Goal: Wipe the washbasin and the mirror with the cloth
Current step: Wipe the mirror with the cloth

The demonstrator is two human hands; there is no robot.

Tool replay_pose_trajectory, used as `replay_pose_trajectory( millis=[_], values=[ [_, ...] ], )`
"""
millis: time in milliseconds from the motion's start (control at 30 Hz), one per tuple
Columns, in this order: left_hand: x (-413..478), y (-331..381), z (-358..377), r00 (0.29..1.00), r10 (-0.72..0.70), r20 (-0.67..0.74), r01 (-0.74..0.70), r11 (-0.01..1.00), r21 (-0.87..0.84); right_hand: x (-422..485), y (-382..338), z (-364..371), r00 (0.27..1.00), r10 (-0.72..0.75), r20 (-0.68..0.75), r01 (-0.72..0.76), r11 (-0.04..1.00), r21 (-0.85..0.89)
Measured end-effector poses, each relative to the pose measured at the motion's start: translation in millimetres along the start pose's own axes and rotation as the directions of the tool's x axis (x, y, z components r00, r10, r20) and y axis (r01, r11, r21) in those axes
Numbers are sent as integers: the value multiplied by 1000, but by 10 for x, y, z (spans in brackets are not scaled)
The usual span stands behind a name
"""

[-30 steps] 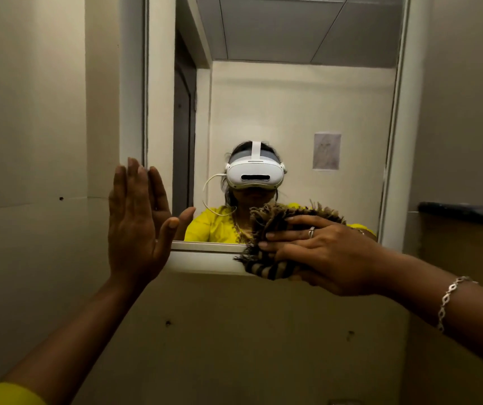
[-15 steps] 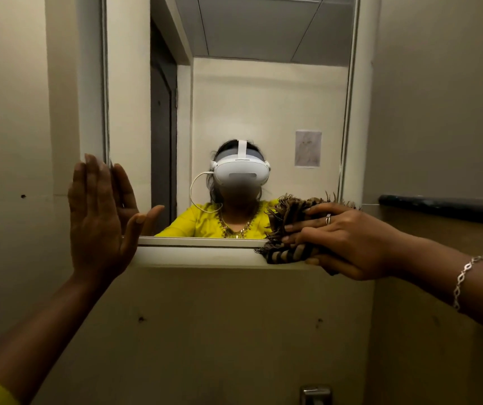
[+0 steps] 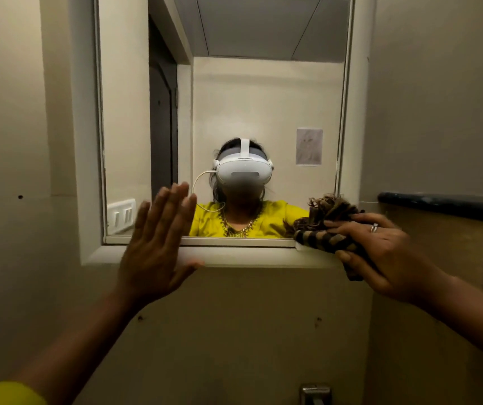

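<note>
A wall mirror (image 3: 263, 92) in a pale frame (image 3: 246, 254) fills the upper middle of the view and reflects a person in a yellow top with a white headset. My right hand (image 3: 380, 255) holds a bunched brown striped cloth (image 3: 324, 229) against the mirror's lower right corner and its frame. My left hand (image 3: 158, 247) is raised flat with fingers spread in front of the mirror's lower edge, left of centre, its thumb at the frame's bottom. The washbasin is out of sight below.
Plain beige walls surround the mirror. A dark ledge (image 3: 444, 204) runs along the right wall at cloth height. The top of a metal tap (image 3: 315, 393) shows at the bottom edge. A white switch plate (image 3: 121, 214) appears reflected at the mirror's lower left.
My right hand has slid the cloth rightward along the mirror's bottom edge to its right corner. My left hand has shifted right from the mirror's left side to its lower edge.
</note>
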State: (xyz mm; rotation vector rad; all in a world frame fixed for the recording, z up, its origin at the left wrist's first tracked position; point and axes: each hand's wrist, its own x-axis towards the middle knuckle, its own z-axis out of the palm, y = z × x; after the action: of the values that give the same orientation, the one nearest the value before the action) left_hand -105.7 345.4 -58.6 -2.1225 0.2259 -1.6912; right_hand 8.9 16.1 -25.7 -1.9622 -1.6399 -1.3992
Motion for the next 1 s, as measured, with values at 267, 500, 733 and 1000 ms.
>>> replay_pose_trajectory(
  millis=[267, 500, 733, 1000],
  values=[
    [84, 168, 62, 996, 86, 16, -86, 996, 26, -64, -24, -77, 997, -17, 79, 36, 968, -246],
    [21, 182, 13, 995, 82, 63, -80, 996, -29, -149, -86, -76, 994, -86, 73, 110, 868, -484],
    [93, 210, -130, 995, 54, 78, -48, 995, -86, -170, -188, -97, 994, 89, -61, -108, 860, -498],
    [589, 705, -357, 993, 35, 108, 17, 892, -451, 212, -335, -655, 763, 629, 152, -638, 692, 337]
  ],
)
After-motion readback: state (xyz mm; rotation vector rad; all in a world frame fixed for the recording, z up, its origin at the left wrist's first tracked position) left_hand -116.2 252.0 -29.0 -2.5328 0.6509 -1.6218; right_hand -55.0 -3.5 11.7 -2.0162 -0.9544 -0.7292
